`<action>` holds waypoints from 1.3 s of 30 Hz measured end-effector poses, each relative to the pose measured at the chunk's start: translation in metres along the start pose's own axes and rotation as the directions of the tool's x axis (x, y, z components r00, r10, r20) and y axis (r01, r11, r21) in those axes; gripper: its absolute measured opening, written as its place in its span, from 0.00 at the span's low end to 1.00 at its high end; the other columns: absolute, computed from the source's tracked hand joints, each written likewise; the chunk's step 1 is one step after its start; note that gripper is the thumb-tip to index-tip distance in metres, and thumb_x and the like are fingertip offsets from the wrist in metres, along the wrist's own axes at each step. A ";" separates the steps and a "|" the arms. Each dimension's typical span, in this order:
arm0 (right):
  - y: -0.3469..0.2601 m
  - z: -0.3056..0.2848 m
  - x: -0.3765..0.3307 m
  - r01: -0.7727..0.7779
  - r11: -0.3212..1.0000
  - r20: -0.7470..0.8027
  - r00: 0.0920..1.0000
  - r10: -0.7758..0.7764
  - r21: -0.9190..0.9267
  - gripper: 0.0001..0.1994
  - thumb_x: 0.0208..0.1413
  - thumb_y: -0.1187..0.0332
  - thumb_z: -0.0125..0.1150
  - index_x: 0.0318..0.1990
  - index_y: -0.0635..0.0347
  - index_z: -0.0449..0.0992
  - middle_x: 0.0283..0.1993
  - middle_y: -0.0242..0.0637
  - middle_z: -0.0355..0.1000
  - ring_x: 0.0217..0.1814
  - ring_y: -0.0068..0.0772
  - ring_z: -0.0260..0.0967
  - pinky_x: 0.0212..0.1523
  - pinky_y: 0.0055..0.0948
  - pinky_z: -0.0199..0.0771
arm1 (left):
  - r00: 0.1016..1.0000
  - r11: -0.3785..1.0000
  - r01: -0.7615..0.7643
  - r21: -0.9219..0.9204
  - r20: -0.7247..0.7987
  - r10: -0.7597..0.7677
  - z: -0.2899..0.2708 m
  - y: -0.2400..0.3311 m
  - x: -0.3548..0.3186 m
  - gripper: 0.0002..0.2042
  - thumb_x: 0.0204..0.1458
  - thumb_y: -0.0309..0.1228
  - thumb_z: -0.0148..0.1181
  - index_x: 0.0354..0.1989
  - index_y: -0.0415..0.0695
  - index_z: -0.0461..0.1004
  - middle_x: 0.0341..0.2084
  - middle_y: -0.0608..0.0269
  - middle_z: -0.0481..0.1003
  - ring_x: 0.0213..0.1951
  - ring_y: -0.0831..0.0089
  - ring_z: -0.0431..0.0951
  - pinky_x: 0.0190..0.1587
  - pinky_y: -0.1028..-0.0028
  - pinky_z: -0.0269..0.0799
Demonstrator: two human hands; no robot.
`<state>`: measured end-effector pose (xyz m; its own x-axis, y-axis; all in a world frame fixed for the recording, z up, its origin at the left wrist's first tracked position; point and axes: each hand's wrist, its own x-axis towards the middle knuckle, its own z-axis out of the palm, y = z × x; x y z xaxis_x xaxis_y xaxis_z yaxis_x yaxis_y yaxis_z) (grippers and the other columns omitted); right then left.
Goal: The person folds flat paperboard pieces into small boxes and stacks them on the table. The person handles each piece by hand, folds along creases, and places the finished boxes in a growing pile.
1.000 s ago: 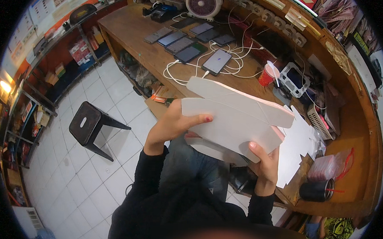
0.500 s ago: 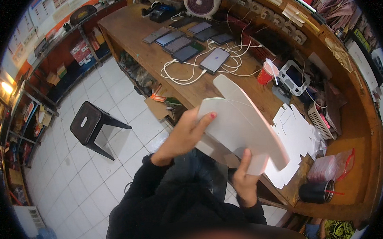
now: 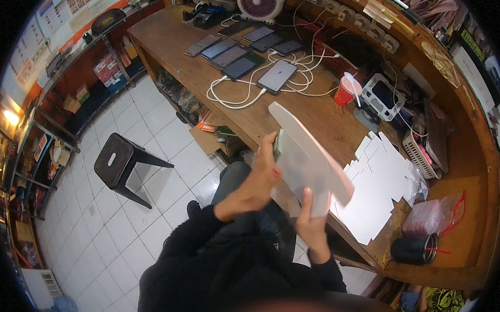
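A pale folded card (image 3: 305, 164) at the near edge of the wooden table (image 3: 335, 123) is held low by the right hand (image 3: 313, 225), the left hand's (image 3: 255, 185) grip unclear, while apparent shaping calls for 2 steadying hands.

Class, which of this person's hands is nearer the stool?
Left. The left hand is right of the stool; the right hand is farther right, at the lower edge of the card.
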<state>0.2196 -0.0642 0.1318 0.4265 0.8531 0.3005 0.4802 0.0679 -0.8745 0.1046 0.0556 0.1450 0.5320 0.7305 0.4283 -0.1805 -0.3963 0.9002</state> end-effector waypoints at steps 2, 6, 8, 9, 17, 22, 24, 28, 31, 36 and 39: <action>0.008 -0.017 0.010 -0.178 0.979 -0.001 0.984 0.179 0.099 0.23 0.66 0.64 0.50 0.58 0.78 0.63 0.51 0.64 0.69 0.57 0.57 0.67 0.59 0.40 0.64 | 0.993 0.990 0.107 -0.092 0.051 -0.102 -0.027 0.014 0.010 0.40 0.60 0.55 0.43 0.68 0.34 0.42 0.63 0.42 0.52 0.68 0.49 0.51 0.69 0.62 0.43; 0.014 -0.029 0.012 -0.014 0.998 0.283 0.959 0.032 -0.065 0.19 0.66 0.64 0.49 0.54 0.76 0.65 0.46 0.66 0.69 0.50 0.64 0.67 0.53 0.43 0.66 | 0.915 0.670 -0.393 0.630 0.199 0.350 -0.063 0.049 0.027 0.34 0.56 0.40 0.58 0.67 0.41 0.52 0.63 0.42 0.58 0.66 0.52 0.57 0.67 0.58 0.50; 0.016 -0.023 0.008 0.043 0.999 0.420 0.907 -0.029 -0.023 0.17 0.66 0.64 0.49 0.52 0.73 0.67 0.41 0.66 0.69 0.44 0.65 0.69 0.45 0.45 0.68 | 0.787 0.616 -0.538 0.575 0.605 0.122 -0.066 0.057 0.034 0.28 0.54 0.34 0.60 0.63 0.43 0.61 0.59 0.44 0.66 0.63 0.54 0.64 0.63 0.55 0.58; 0.017 -0.018 0.007 0.059 0.997 0.463 0.883 -0.078 0.055 0.17 0.66 0.64 0.48 0.51 0.72 0.67 0.39 0.66 0.69 0.42 0.65 0.69 0.43 0.46 0.68 | 0.784 0.694 -0.370 0.618 0.609 -0.125 -0.061 0.056 0.036 0.24 0.54 0.34 0.59 0.59 0.43 0.64 0.55 0.48 0.69 0.60 0.55 0.67 0.60 0.56 0.61; 0.033 0.012 -0.007 -0.240 0.964 0.083 0.969 0.231 0.116 0.17 0.67 0.62 0.46 0.51 0.69 0.69 0.33 0.54 0.71 0.33 0.47 0.69 0.38 0.39 0.68 | 0.893 0.438 -0.373 0.818 0.445 -0.071 0.005 -0.025 -0.011 0.19 0.50 0.36 0.57 0.49 0.42 0.70 0.40 0.58 0.75 0.43 0.60 0.74 0.47 0.63 0.68; 0.042 0.007 -0.018 -0.258 0.960 0.114 0.963 0.246 0.111 0.16 0.66 0.65 0.45 0.49 0.71 0.70 0.34 0.55 0.72 0.35 0.47 0.70 0.40 0.39 0.68 | 0.943 0.653 -0.315 0.689 0.306 0.133 0.024 -0.064 -0.048 0.31 0.49 0.46 0.55 0.56 0.35 0.64 0.45 0.46 0.68 0.47 0.50 0.66 0.54 0.54 0.59; 0.040 0.007 -0.017 -0.239 0.965 0.116 0.967 0.226 0.106 0.15 0.66 0.66 0.45 0.49 0.71 0.69 0.35 0.57 0.72 0.37 0.51 0.71 0.40 0.39 0.68 | 0.945 0.714 -0.303 0.631 0.297 0.138 0.026 -0.067 -0.050 0.33 0.49 0.47 0.54 0.58 0.34 0.63 0.48 0.45 0.66 0.50 0.48 0.64 0.55 0.52 0.57; 0.030 0.005 -0.011 -0.203 0.977 0.185 0.964 0.189 0.058 0.14 0.66 0.66 0.45 0.50 0.70 0.68 0.37 0.61 0.71 0.42 0.64 0.70 0.40 0.43 0.69 | 0.923 0.750 -0.351 0.561 0.340 0.178 0.011 -0.054 -0.031 0.29 0.52 0.47 0.52 0.55 0.36 0.65 0.44 0.44 0.68 0.48 0.49 0.66 0.54 0.54 0.59; 0.021 -0.004 -0.008 -0.119 0.992 0.316 0.940 0.127 -0.047 0.13 0.66 0.68 0.45 0.51 0.68 0.65 0.38 0.63 0.70 0.44 0.69 0.68 0.39 0.48 0.69 | 0.902 0.836 -0.097 0.540 0.404 -0.156 -0.022 -0.036 -0.005 0.23 0.58 0.47 0.49 0.47 0.36 0.72 0.35 0.45 0.72 0.41 0.52 0.70 0.49 0.60 0.64; 0.016 -0.010 -0.011 0.029 0.999 0.521 0.853 -0.037 0.024 0.14 0.63 0.72 0.51 0.54 0.67 0.67 0.35 0.62 0.68 0.37 0.68 0.66 0.35 0.44 0.69 | 0.653 0.823 0.420 0.382 0.503 -0.566 -0.033 -0.039 0.000 0.28 0.66 0.51 0.38 0.34 0.37 0.75 0.25 0.50 0.74 0.32 0.61 0.71 0.41 0.67 0.66; 0.019 -0.007 -0.015 -0.090 0.996 0.622 0.780 0.068 0.003 0.15 0.63 0.72 0.52 0.55 0.67 0.67 0.37 0.63 0.69 0.39 0.68 0.66 0.35 0.45 0.69 | 0.578 0.796 0.540 0.275 0.566 -0.588 -0.020 -0.044 -0.019 0.33 0.67 0.54 0.30 0.29 0.38 0.73 0.23 0.55 0.70 0.31 0.70 0.67 0.39 0.67 0.63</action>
<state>0.2274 -0.0790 0.1135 -0.1111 0.9919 -0.0622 0.4376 -0.0074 -0.8991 0.0857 0.0703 0.0989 0.8817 0.3409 -0.3263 0.3711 -0.0739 0.9256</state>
